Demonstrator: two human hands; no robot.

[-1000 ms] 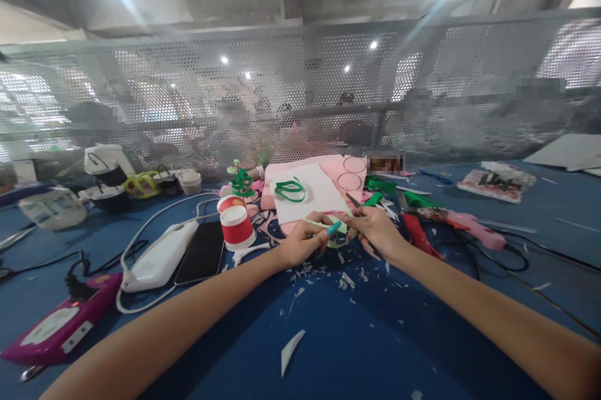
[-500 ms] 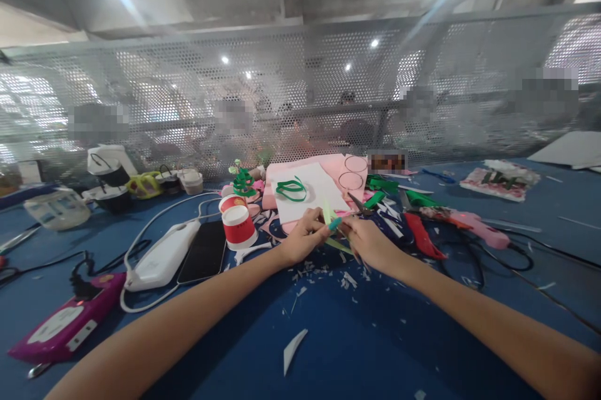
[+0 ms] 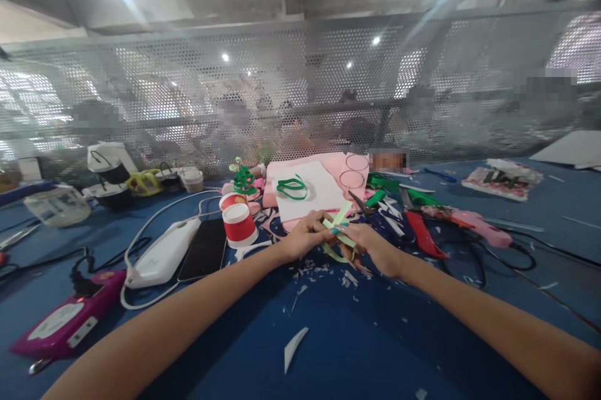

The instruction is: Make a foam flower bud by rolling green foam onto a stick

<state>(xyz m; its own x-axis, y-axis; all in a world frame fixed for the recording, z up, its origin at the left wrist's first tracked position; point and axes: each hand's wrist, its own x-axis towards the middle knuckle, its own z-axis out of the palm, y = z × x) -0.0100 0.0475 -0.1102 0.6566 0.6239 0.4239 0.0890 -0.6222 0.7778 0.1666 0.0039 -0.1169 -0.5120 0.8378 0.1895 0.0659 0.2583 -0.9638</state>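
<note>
Between my two hands are pale green paper strips, crossing each other and curving below the fingers. My left hand is closed, its fingers pinching the strips from the left. Closed on the same strips from the right is my right hand, with its thumb close to the left thumb. Teal shows at the thumb tips. Just beyond the hands lies a white paper sheet on pink paper, with a loop of dark green strip resting on it. Scissors point toward the right hand.
Red and white paper cups, a black phone, a white power bank and a purple power strip are on the left. A pink glue gun and red piece lie right. Paper scraps litter the blue table.
The hands have turned the pale green strips, so the crossing and a lower curve now show more. The right fingers have shifted slightly and the thumbs sit closer together.
</note>
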